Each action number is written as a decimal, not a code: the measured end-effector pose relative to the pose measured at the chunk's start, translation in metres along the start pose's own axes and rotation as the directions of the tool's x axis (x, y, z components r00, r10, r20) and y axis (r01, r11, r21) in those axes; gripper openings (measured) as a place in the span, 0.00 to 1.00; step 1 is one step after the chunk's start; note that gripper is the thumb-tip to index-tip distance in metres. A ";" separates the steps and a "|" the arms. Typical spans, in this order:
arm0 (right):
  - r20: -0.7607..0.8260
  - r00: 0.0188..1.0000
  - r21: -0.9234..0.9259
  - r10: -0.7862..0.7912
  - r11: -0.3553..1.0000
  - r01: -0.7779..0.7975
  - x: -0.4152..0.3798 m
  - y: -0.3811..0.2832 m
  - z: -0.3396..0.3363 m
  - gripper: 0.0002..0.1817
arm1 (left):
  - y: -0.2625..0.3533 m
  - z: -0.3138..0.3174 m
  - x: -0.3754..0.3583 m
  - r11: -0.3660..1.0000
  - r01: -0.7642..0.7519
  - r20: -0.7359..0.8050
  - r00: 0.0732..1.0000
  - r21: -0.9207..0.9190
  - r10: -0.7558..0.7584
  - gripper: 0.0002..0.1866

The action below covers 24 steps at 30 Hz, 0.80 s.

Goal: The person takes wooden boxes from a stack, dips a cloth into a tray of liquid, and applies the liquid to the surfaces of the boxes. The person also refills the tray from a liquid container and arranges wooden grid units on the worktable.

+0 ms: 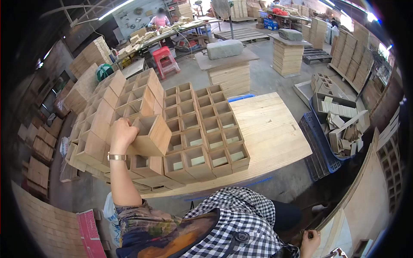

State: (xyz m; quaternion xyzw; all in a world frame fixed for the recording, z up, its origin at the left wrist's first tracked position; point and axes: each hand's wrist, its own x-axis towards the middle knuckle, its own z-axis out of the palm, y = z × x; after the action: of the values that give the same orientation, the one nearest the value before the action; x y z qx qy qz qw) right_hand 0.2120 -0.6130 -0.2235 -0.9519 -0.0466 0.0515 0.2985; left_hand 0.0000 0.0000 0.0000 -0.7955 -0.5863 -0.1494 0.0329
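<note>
My left hand [124,134] is closed on the edge of an open-topped wooden box [153,136]. That box is tilted and raised over the rows of similar boxes. Beside it, open wooden boxes [195,155] stand in tight rows on the wooden board [271,129], some with pale pieces visible at the bottom. More boxes [92,137] are stacked higher on the left. Low at the right, my right hand [310,244] is by the edge of another work surface [333,236]. Its fingers are curled around a small dark thing I cannot make out.
A blue crate [331,157] and a bin of wood offcuts [342,122] stand at the right. Behind the boxes are weighted panel stacks [230,77] and a red stool [165,62]. Another person [159,20] is at a far table. A pink carton [91,234] lies lower left.
</note>
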 end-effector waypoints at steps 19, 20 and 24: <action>-0.062 0.997 -0.112 -0.051 0.993 0.044 -0.005 -0.014 -0.003 0.14 | -0.054 0.050 0.036 0.963 0.261 -0.189 0.951 0.064 -0.246 0.15; -0.067 0.996 -0.105 -0.054 0.993 0.047 -0.005 -0.015 -0.002 0.14 | -0.052 0.048 0.035 0.961 0.267 -0.191 0.949 0.065 -0.251 0.15; -0.060 0.996 -0.129 -0.070 0.990 0.062 -0.003 -0.013 -0.001 0.13 | -0.058 0.050 0.038 0.961 0.268 -0.214 0.945 0.072 -0.247 0.14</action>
State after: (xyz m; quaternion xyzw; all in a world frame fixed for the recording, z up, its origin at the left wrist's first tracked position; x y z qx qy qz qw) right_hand 0.2087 -0.6035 -0.2153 -0.9680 -0.0718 0.0080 0.2403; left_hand -0.0345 0.0649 -0.0445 -0.6899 -0.6857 -0.2029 0.1126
